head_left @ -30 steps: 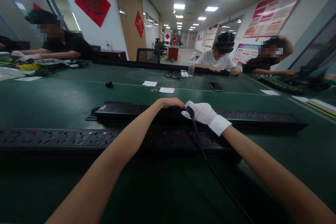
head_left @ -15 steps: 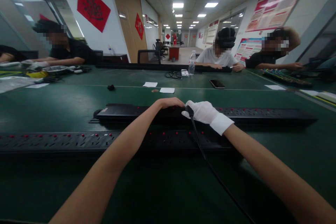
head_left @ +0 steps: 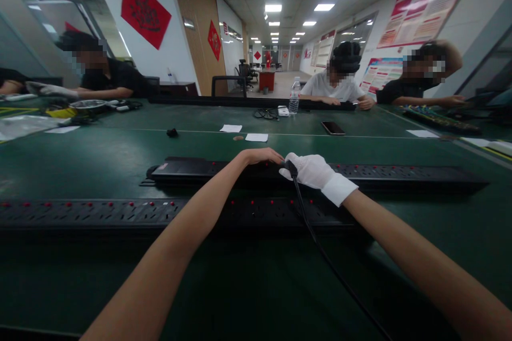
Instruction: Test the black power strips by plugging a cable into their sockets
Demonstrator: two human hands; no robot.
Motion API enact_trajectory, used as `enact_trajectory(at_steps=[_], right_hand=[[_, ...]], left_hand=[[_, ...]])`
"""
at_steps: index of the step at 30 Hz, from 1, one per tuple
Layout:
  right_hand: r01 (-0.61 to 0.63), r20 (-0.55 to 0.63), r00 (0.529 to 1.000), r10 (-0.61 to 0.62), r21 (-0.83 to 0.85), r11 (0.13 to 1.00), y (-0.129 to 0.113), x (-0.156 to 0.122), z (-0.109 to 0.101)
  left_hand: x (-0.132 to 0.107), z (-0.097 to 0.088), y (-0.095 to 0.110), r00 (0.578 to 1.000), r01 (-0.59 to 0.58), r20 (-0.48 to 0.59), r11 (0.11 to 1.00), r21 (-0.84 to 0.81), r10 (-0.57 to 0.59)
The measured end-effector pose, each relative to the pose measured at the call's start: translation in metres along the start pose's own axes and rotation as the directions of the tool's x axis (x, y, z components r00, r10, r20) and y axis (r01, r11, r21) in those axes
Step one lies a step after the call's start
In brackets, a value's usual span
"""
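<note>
My right hand, in a white glove, is closed around a black plug. From the plug a black cable runs down toward the lower right. My bare left hand arches over the farther long black power strip, fingers stretched to the right with their tips close to the plug; the thumb is hidden. Both hands are at the middle of that strip, which has a row of small red parts. Nearer to me lies a second black power strip, partly covered by my left forearm.
On the green table are white papers, a small black object, a phone and a water bottle. Another long black strip lies along the far edge. Several people sit around the table.
My hands keep nearly the same pose on the strip and plug, while the whole view shifts slightly. At the far left, a person's gloved hand has moved outward and up.
</note>
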State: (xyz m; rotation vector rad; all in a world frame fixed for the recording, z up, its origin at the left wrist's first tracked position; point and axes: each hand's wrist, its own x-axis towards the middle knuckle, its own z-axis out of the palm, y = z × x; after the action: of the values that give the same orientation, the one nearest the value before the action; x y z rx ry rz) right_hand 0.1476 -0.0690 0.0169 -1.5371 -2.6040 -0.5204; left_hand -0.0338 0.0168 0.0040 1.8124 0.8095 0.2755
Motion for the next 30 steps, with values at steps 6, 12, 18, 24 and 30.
enact_trajectory(at_steps=[6,12,18,24,30], right_hand=[[0.0,-0.017,1.0,0.0,-0.002,1.0,0.0003,0.0,0.0014],[-0.007,-0.024,1.0,0.007,-0.005,1.0,0.0001,-0.0003,0.0023],[-0.008,-0.024,1.0,0.008,-0.004,1.0,0.0001,-0.0003,0.0024],[-0.011,-0.023,1.0,0.011,-0.005,1.0,-0.0002,-0.0004,0.0022],[-0.01,-0.018,1.0,0.01,-0.007,1.0,-0.001,-0.0009,0.0003]], left_hand=[[0.0001,0.0002,0.0007,1.0,-0.002,-0.002,1.0,0.01,0.002],[-0.0001,0.0004,0.0015,1.0,-0.014,0.008,1.0,0.018,0.014],[0.0005,0.0003,0.0005,1.0,-0.015,0.013,1.0,0.02,0.014],[-0.0004,0.0006,0.0022,1.0,-0.009,0.019,0.999,0.034,0.008],[-0.0005,0.001,0.0035,1.0,0.007,0.017,0.999,0.046,-0.007]])
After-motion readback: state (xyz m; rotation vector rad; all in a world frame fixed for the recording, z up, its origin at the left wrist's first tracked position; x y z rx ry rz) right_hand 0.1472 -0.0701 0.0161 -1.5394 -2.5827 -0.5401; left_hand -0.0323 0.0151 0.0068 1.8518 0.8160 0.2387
